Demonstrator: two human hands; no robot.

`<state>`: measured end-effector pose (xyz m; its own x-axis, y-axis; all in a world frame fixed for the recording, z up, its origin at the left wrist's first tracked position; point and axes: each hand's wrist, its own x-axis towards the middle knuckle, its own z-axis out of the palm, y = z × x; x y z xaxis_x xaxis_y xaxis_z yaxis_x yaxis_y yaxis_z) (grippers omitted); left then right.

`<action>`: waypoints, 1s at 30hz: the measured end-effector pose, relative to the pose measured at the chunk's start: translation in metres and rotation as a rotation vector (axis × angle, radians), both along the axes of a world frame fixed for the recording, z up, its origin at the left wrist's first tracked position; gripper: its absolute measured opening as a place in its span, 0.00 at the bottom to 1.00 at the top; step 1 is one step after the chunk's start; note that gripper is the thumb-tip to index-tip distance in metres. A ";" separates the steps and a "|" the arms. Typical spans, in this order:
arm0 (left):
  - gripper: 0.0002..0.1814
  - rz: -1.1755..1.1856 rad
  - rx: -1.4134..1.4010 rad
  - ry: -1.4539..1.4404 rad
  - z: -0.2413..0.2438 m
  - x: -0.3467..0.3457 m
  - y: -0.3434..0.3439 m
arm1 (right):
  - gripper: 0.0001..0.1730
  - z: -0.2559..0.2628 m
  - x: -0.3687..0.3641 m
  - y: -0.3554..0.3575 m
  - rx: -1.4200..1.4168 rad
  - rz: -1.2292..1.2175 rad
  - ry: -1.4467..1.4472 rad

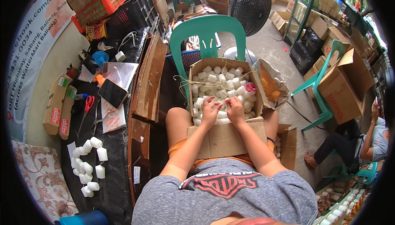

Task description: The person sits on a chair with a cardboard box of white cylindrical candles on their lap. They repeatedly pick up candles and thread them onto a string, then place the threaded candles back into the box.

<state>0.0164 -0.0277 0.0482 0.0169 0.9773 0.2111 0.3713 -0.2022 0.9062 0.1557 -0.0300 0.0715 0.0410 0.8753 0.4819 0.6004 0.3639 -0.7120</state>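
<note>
An open cardboard box rests across my lap, filled with short white candles. Over the candles, my left hand and my right hand are close together. Thumb and forefinger of each hand pinch what looks like a thin pale string; its ends are too small to follow. Loose cream strings lie across the candles and hang past the box's sides. Pink-handled scissors sit on the candles at the right side, the blades hidden.
On the black-covered table at left lie strung white candles, red-handled scissors and a phone. A green plastic chair stands ahead, a black fan behind it. A person sits at right.
</note>
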 end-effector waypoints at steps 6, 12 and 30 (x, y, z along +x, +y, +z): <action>0.10 -0.076 -0.305 -0.583 -0.001 -0.012 0.004 | 0.02 -0.002 -0.011 0.000 0.037 0.138 -0.194; 0.09 0.132 -0.104 0.079 -0.007 0.000 0.001 | 0.02 0.001 -0.010 -0.007 0.070 0.066 -0.291; 0.11 0.163 -0.059 -0.018 -0.016 -0.007 0.005 | 0.11 0.003 -0.005 -0.006 0.031 0.125 -0.243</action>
<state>0.0090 -0.0230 0.0318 -0.1457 0.9775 0.1522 0.3783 -0.0871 0.9216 0.1504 -0.0356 0.0744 -0.1871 0.8510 0.4907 0.7014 0.4654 -0.5398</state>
